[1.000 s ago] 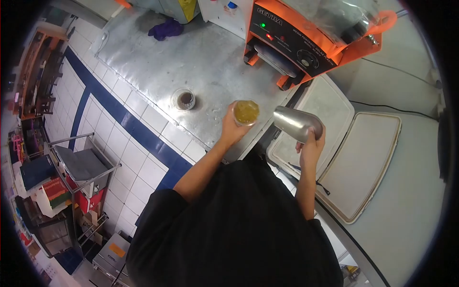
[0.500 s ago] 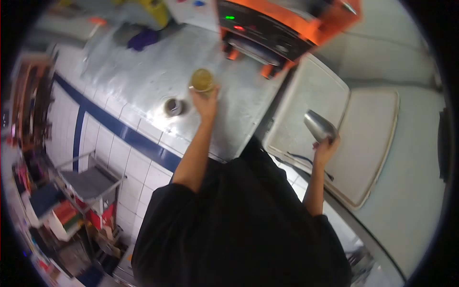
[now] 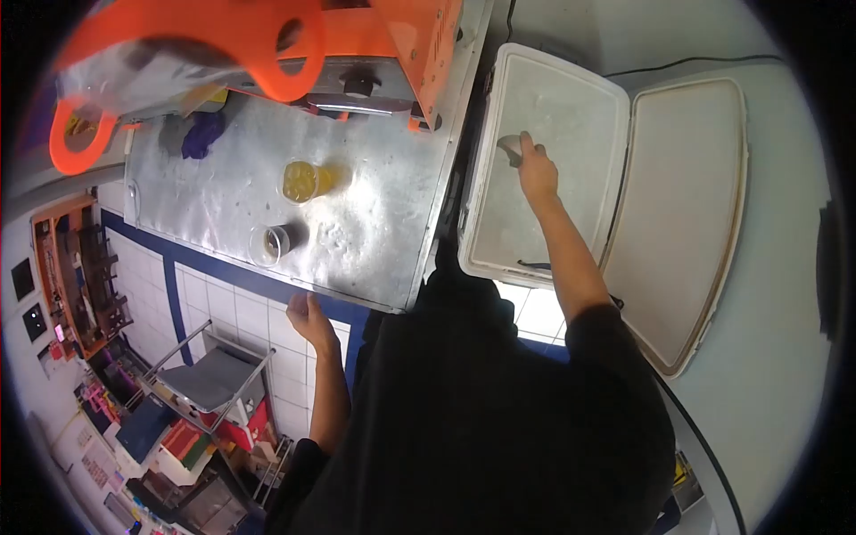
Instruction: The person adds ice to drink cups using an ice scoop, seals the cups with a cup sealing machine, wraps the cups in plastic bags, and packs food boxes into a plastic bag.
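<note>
My right hand (image 3: 539, 171) reaches into an open white cooler box (image 3: 477, 223), its fingers closed around a metal cup (image 3: 511, 150) that is partly hidden by the hand. The cup's mouth is tilted toward the left inside the box. My left hand (image 3: 311, 322) hangs just off the front edge of the metal table (image 3: 374, 205), holding nothing, thumb and fingers slightly apart. On the table stand a clear cup of yellow drink (image 3: 301, 182) and, nearer to my left hand, a clear cup with a little dark content (image 3: 270, 242).
An orange machine (image 3: 406, 53) with a black knob stands at the table's back. A purple cloth (image 3: 204, 134) lies at the far left of the table. The cooler's lid (image 3: 682, 214) is folded open to the right. A grey chair (image 3: 217, 382) stands lower left.
My left hand has let go of the yellow drink and drawn back off the table. With the metal cup, my right hand has moved forward into the cooler. The view has shifted.
</note>
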Tool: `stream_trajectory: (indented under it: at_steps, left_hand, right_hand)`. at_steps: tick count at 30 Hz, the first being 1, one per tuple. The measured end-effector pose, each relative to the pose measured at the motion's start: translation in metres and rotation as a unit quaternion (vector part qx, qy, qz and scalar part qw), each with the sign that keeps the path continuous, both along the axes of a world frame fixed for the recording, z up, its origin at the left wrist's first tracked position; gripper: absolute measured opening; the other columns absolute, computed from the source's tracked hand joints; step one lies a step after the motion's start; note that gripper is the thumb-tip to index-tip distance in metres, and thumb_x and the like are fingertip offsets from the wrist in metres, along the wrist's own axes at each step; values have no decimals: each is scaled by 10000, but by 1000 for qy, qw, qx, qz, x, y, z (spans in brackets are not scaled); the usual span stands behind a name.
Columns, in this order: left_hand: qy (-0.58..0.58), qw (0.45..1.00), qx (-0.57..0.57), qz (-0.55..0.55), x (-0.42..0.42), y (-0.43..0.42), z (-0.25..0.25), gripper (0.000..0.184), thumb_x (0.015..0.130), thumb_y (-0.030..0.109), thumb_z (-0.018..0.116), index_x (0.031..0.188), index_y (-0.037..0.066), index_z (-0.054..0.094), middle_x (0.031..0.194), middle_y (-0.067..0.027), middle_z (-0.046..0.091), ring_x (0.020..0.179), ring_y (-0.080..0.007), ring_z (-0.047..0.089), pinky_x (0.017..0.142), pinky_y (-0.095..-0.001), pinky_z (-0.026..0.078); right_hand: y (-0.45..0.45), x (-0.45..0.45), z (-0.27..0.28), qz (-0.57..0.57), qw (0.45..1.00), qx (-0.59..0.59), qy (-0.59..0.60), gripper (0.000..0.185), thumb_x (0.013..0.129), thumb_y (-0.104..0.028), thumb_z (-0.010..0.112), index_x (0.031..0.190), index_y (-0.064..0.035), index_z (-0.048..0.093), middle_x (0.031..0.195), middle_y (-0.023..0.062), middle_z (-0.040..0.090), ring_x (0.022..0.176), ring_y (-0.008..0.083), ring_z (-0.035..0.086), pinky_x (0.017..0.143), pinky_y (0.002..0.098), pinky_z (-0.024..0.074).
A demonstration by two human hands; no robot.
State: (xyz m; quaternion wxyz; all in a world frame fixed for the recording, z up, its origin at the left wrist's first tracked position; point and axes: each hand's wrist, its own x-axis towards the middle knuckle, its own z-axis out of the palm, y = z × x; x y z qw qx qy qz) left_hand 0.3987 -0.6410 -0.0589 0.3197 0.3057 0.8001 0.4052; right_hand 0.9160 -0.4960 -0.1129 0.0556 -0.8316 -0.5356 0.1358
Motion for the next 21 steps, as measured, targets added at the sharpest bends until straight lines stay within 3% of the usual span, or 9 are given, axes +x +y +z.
stream_trajectory:
  at_steps: [2, 3, 6, 8, 10, 11, 15, 17, 21]
  left_hand:
    - [0, 999, 32, 43, 1, 13, 1, 446, 955, 140, 669, 1281, -92, 472, 1170, -177, 585, 943, -202, 599, 801, -315, 520]
    - [1, 998, 38, 52, 1, 14, 5, 442, 953, 141, 673, 1273, -88, 471, 1140, -163, 586, 925, -195, 597, 768, -299, 517]
    - [16, 1000, 7, 25, 7, 22, 10, 423, 951, 143, 676, 1261, -69, 481, 1117, -141, 582, 902, -180, 594, 743, -299, 519]
    - [3, 997, 75, 33, 9, 22, 6, 419, 955, 152, 672, 1265, -52, 478, 1107, -112, 573, 888, -165, 581, 734, -303, 511]
    - [-1, 999, 15, 31, 6, 12, 12, 501, 971, 193, 664, 1353, -32, 431, 1266, -154, 540, 1093, -225, 577, 948, -393, 493]
    - [-8, 999, 5, 44, 6, 11, 13, 503, 974, 201, 662, 1357, -28, 430, 1289, -163, 535, 1144, -247, 576, 999, -423, 478]
    - [-7, 999, 0, 35, 7, -2, 6, 513, 970, 206, 659, 1360, -33, 425, 1257, -167, 565, 1153, -249, 581, 1000, -434, 479]
    - [-40, 997, -9, 71, 9, -3, 7, 502, 971, 191, 658, 1347, -63, 442, 1253, -195, 554, 1079, -250, 606, 932, -391, 520]
    - [-52, 994, 7, 92, 10, 2, 21, 512, 967, 199, 662, 1349, -62, 441, 1272, -201, 558, 1098, -253, 606, 936, -398, 519]
  right_hand:
    - [15, 2, 4, 15, 999, -34, 26, 490, 915, -84, 535, 1400, -140, 489, 1066, 253, 661, 914, 459, 669, 787, 524, 552]
    - [-5, 5, -11, 12, 999, -41, 30, 490, 915, -84, 535, 1400, -140, 489, 1066, 253, 661, 914, 459, 669, 787, 524, 552]
    - [-49, 39, -85, 138, 982, -102, 78, 458, 904, -69, 548, 1355, -138, 500, 994, 265, 673, 909, 454, 670, 796, 542, 537]
    - [-52, 29, -55, 112, 982, -114, 103, 442, 907, -39, 519, 1340, -126, 518, 1038, 280, 667, 938, 464, 657, 813, 544, 522]
    - [-61, 22, -29, 96, 972, -155, 146, 431, 910, -9, 491, 1325, -114, 536, 1081, 295, 662, 968, 474, 645, 830, 546, 507]
    - [-54, 24, -20, 63, 985, -99, 130, 450, 901, -1, 501, 1335, -114, 533, 1080, 289, 658, 968, 471, 645, 824, 541, 509]
    - [-22, 16, -7, 21, 996, 45, 77, 530, 872, 20, 532, 1384, -117, 498, 1054, 279, 645, 958, 458, 648, 805, 522, 521]
    - [-44, -8, -46, 31, 996, -2, 81, 546, 866, 19, 538, 1393, -113, 486, 1032, 277, 641, 936, 455, 650, 795, 517, 524]
    - [-45, -4, -54, 52, 992, -34, 114, 532, 865, 18, 538, 1380, -95, 472, 989, 282, 641, 893, 459, 650, 783, 525, 527]
